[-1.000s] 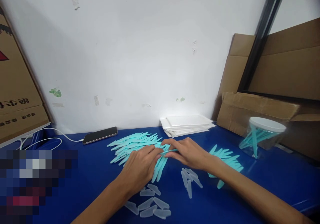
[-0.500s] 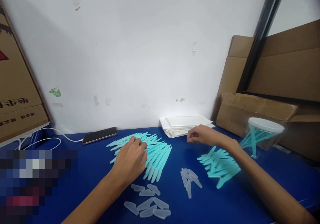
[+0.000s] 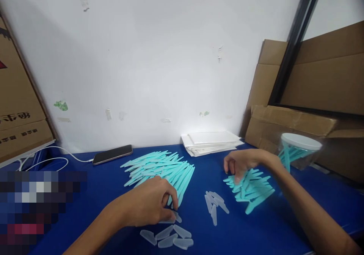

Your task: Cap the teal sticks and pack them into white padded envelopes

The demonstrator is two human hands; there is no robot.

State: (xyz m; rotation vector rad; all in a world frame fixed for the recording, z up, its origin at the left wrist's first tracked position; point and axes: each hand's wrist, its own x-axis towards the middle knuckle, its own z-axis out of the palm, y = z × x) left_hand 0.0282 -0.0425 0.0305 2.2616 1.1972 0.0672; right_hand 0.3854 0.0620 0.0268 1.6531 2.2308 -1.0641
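Observation:
My left hand (image 3: 155, 202) is low over a group of translucent plastic blade caps (image 3: 166, 241). Its thumb and index finger pinch at a cap (image 3: 178, 217) lying at the group's upper edge, and the wrist hides others. Just beyond that hand spreads a large pile of teal eyebrow razors (image 3: 159, 164). On the right, my right hand (image 3: 239, 166) bends down over a smaller pile of teal razors (image 3: 256, 190). Its thumb reaches onto the razors while the fingers stay apart from it, with nothing seen between them. Several more caps (image 3: 215, 202) lie between the two piles.
A clear tub with a white rim (image 3: 301, 142) holds teal razors at the right. White flat packets (image 3: 212, 143) are stacked against the wall. A phone (image 3: 113, 154) with a white cable lies back left. Cardboard boxes (image 3: 292, 122) stand on both sides of the blue table (image 3: 204, 236).
My left hand has come off the large razor pile, nearer to me, onto the caps. My right hand has moved right and down from beside the packets onto the smaller razor pile.

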